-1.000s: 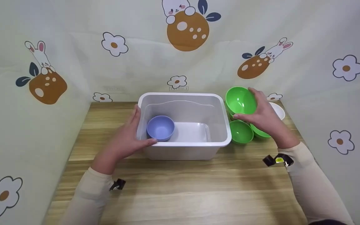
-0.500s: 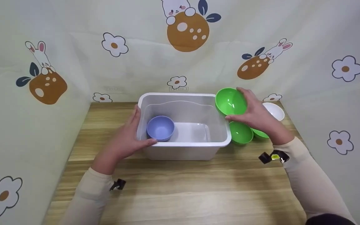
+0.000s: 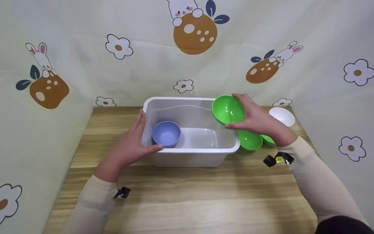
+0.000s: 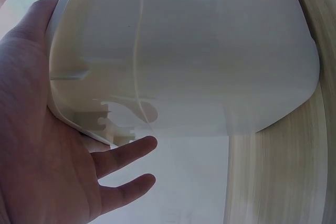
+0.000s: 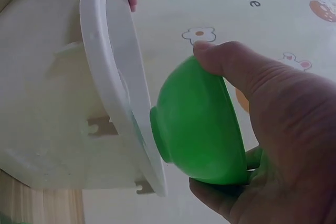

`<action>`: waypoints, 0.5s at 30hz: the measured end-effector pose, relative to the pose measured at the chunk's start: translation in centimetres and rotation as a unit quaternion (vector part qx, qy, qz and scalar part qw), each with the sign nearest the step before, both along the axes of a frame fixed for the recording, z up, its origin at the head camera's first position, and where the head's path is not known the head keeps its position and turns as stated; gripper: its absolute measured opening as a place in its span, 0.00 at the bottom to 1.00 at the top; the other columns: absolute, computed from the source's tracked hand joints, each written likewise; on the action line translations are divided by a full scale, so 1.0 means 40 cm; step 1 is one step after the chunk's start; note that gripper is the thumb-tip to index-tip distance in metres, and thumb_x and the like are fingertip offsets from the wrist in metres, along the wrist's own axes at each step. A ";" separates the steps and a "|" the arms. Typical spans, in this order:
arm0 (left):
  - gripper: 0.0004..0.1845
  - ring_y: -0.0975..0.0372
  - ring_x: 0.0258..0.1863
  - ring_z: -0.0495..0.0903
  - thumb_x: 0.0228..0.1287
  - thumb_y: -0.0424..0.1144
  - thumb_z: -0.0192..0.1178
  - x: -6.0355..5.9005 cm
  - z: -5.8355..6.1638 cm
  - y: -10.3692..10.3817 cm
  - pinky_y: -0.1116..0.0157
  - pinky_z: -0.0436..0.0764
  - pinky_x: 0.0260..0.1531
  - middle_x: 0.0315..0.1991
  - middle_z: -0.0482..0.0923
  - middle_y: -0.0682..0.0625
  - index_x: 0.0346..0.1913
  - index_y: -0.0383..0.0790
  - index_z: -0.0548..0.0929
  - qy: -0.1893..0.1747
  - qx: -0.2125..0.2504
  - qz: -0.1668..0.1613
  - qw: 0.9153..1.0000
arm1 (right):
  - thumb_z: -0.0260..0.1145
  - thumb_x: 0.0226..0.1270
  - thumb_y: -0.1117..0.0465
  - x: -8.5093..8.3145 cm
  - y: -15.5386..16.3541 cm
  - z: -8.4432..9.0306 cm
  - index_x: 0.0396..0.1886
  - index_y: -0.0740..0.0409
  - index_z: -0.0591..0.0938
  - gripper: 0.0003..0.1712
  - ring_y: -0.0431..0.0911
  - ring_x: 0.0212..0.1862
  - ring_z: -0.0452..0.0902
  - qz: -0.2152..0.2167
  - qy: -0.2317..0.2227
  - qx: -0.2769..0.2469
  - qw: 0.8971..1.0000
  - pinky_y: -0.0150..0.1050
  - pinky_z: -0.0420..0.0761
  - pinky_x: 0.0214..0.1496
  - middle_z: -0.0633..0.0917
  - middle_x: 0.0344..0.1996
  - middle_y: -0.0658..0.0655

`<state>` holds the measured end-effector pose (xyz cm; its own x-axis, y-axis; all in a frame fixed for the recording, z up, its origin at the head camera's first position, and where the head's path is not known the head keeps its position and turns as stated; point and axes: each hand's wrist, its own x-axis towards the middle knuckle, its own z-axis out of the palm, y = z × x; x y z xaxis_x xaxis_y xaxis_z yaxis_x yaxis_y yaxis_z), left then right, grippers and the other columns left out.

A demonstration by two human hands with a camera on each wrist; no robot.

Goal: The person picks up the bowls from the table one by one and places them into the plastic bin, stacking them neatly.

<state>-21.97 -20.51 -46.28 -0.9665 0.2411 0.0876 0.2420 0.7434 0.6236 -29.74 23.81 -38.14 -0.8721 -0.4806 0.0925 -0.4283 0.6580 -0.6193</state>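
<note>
1. Holding a green bowl (image 3: 228,109) tilted over the white bin's (image 3: 187,150) right rim, the right hand (image 3: 255,119) has its fingers clamped on it.
2. The left hand (image 3: 129,144) steadies the bin, fingers straight.
3. Done: purple bowl (image 3: 166,133) inside.
4. Left on the counter (image 3: 187,198): two green bowls (image 3: 250,139), one white bowl (image 3: 281,116).

A wooden worktop (image 3: 187,198) with pale grain carries a white bin (image 3: 190,156) near its middle — just right of the bin sit two green bowls (image 3: 250,140), and a white bowl (image 3: 281,116) stands at the far right corner.
</note>
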 end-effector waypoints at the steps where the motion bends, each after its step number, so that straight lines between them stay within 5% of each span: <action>1: 0.75 0.32 0.83 0.60 0.58 0.73 0.76 0.001 0.001 0.000 0.32 0.67 0.75 0.92 0.35 0.45 0.92 0.43 0.39 0.001 0.003 -0.001 1.000 | 0.90 0.57 0.45 0.000 -0.006 0.002 0.87 0.61 0.59 0.68 0.61 0.70 0.73 0.006 0.001 0.006 1.000 0.62 0.74 0.75 0.69 0.74 0.64; 15: 0.76 0.32 0.82 0.60 0.56 0.76 0.76 0.001 0.003 0.000 0.32 0.68 0.75 0.92 0.33 0.47 0.92 0.44 0.39 -0.005 0.001 0.000 1.000 | 0.85 0.58 0.37 -0.012 -0.082 0.019 0.87 0.66 0.59 0.70 0.57 0.65 0.77 0.074 0.019 0.095 0.993 0.58 0.81 0.71 0.73 0.70 0.63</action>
<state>-21.94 -20.51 -46.17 -0.9673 0.2409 0.0789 0.2360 0.7422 0.6272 -30.23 20.54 -37.38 -0.7882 -0.6152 0.0198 -0.5497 0.6891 -0.4721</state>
